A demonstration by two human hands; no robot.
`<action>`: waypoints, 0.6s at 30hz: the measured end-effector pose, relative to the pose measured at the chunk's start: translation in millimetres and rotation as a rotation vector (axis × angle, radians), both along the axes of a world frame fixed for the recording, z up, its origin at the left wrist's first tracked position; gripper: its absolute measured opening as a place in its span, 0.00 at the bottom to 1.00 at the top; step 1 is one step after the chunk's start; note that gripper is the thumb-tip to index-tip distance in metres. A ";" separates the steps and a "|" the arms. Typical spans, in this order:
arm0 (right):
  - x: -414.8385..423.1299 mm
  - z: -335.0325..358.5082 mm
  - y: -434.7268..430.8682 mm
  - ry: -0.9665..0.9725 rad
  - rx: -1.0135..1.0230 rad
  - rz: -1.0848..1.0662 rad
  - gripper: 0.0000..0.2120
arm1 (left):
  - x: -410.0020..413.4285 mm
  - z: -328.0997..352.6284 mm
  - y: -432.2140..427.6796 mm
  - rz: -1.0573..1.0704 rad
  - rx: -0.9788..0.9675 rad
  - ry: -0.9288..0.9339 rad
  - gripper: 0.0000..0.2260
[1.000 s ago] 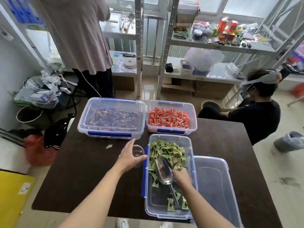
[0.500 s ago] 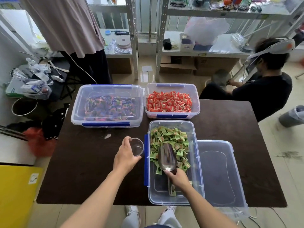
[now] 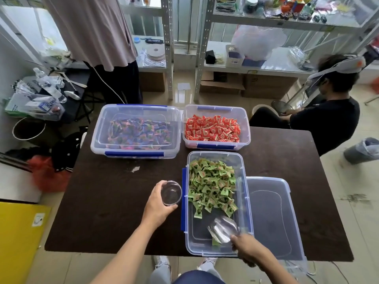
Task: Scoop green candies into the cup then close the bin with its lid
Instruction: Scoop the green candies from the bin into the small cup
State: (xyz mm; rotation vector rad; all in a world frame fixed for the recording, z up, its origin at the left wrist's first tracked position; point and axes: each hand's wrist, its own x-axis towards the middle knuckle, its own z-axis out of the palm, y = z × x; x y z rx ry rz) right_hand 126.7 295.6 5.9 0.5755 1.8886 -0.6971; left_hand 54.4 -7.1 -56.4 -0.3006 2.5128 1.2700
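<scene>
A clear bin (image 3: 245, 201) with blue clips sits open on the dark table, green candies (image 3: 212, 185) heaped in its far half. My right hand (image 3: 249, 250) grips a metal scoop (image 3: 223, 230), blurred, low in the bin's near end, just short of the candy heap. My left hand (image 3: 158, 206) holds a small clear cup (image 3: 171, 193) upright on the table, just left of the bin. The cup looks empty. The bin's clear lid (image 3: 272, 218) lies flat to the right of the bin.
Behind stand a lidded bin of multicoloured candies (image 3: 135, 132) and an open bin of red candies (image 3: 213, 129). A person in black (image 3: 326, 119) sits at the table's far right corner; another stands at the back left. Metal shelves line the back.
My right hand has pulled the scoop back from the candy heap to the bin's near end. My left hand and the cup have stayed beside the bin.
</scene>
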 end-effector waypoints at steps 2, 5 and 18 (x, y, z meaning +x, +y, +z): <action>-9.0 -8.6 -12.6 -0.087 -0.083 -0.193 0.18 | -0.8 -2.7 -1.0 -0.011 0.005 -0.003 0.42; -29.5 -26.5 -37.8 -0.202 -0.306 -0.508 0.15 | 0.0 -4.3 -0.9 -0.020 -0.002 -0.008 0.42; -48.5 -100.4 -79.8 0.180 -0.266 -0.624 0.13 | 0.1 1.5 -2.0 -0.066 -0.015 -0.056 0.42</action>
